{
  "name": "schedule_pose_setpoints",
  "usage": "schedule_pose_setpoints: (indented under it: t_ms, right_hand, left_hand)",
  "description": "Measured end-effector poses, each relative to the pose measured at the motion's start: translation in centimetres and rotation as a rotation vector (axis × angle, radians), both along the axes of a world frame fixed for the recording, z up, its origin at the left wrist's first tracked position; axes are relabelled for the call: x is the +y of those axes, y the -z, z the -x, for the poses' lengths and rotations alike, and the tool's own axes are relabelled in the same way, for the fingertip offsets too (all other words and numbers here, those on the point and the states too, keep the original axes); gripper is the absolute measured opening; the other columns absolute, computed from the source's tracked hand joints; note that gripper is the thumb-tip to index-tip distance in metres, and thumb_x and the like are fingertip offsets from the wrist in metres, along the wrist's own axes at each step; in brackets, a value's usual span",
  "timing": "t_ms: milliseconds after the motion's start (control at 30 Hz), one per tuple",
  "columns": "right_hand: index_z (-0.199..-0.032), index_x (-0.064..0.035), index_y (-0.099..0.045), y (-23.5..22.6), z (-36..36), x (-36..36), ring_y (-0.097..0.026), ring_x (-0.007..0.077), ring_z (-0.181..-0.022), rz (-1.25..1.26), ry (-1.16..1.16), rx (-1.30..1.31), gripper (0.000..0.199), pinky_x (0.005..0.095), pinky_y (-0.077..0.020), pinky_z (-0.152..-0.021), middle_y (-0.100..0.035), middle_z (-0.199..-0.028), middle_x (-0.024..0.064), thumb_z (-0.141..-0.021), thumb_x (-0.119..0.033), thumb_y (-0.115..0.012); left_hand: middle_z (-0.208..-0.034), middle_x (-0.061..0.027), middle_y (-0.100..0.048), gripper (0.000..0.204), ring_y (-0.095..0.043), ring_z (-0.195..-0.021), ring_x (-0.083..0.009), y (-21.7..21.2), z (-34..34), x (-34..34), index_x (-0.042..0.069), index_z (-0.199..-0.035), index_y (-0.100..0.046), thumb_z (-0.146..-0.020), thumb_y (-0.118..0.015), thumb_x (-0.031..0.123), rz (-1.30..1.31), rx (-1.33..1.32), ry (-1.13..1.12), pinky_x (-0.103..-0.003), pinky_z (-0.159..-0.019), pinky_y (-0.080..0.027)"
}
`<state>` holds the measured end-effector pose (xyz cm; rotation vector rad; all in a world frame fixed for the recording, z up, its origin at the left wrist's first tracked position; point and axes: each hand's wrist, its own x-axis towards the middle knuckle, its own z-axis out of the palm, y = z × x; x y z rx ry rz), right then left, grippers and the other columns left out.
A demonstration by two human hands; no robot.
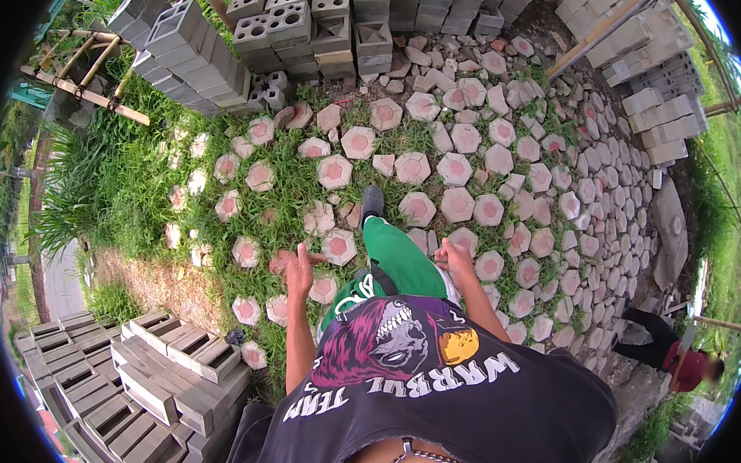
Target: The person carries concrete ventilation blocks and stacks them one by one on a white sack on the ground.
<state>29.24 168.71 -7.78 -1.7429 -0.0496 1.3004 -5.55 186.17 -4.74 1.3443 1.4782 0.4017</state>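
Note:
My left hand [298, 274] hangs in front of me with its thumb up and fingers apart, and nothing shows in it. My right hand [457, 261] is beside my right thigh, its fingers curled in loosely, with no object visible in them. Neither hand touches any of the things around. Beneath and between them are my green shorts [392, 251] and one dark shoe [372, 202], set forward on the ground. Hexagonal concrete pavers [335, 172] with pinkish centres lie about in the grass, the closest ones just beyond my hands.
Stacked grey hollow blocks [198, 56] stand ahead on the left, with more block stacks [291, 26] in the middle and pale blocks [662, 124] at the right. Blocks [156, 385] are piled near my left side. A person in red [688, 366] is at the lower right. Broken rubble [429, 69] lies ahead.

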Motion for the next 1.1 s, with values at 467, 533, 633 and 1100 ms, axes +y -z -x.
schedule_pose_setpoints:
  t_ms: [467, 533, 633, 1100]
  right_hand:
    - [-0.102, -0.0062, -0.058, -1.6, -14.6, 32.2, -0.060, 0.0113, -0.078, -0.094, -0.055, -0.116, 0.025, 0.0267, -0.0494, -0.068, -0.065, -0.091, 0.0033, -0.091, -0.028, -0.059]
    - [-0.102, -0.0057, -0.059, -1.6, -15.6, 34.8, -0.060, 0.0115, -0.078, -0.067, -0.042, -0.114, 0.025, 0.0269, -0.0494, -0.068, -0.065, -0.091, 0.0035, -0.091, -0.028, -0.059]
    - [-0.102, -0.0050, -0.059, -0.2, -17.0, 37.5, -0.060, 0.0119, -0.078, -0.005, -0.023, -0.125, 0.025, 0.0270, -0.0494, -0.068, -0.065, -0.090, 0.0040, -0.091, -0.028, -0.060]
    - [-0.108, -0.0018, -0.058, 1.4, -22.4, 49.9, -0.062, 0.0163, -0.088, 0.339, 0.027, -0.172, 0.029, 0.0283, -0.0502, -0.072, -0.065, -0.096, 0.0089, -0.091, -0.026, -0.057]
  left_hand:
    - [-0.066, -0.0064, -0.062, 0.043, -0.053, -0.061, -0.0093, -1.7, -8.8, 22.8, -0.002, -0.076, -0.061, -0.091, -0.058, 0.038, -0.064, 0.114, -0.136, -0.028, -0.061, -0.044]
    - [-0.068, -0.0055, -0.063, 0.041, -0.054, -0.063, -0.0090, -0.9, -10.1, 26.0, -0.001, -0.078, -0.062, -0.091, -0.059, 0.037, -0.051, 0.119, -0.130, -0.027, -0.061, -0.044]
    - [-0.069, -0.0033, -0.063, 0.033, -0.053, -0.064, -0.0076, 0.3, -12.8, 31.1, 0.001, -0.080, -0.060, -0.090, -0.064, 0.032, -0.010, 0.168, -0.099, -0.024, -0.060, -0.043]
    - [-0.069, -0.0032, -0.062, 0.026, -0.052, -0.062, -0.0081, 7.1, -31.2, 65.2, -0.002, -0.080, -0.065, -0.085, -0.068, 0.023, 0.178, 0.000, 0.098, -0.024, -0.056, -0.042]
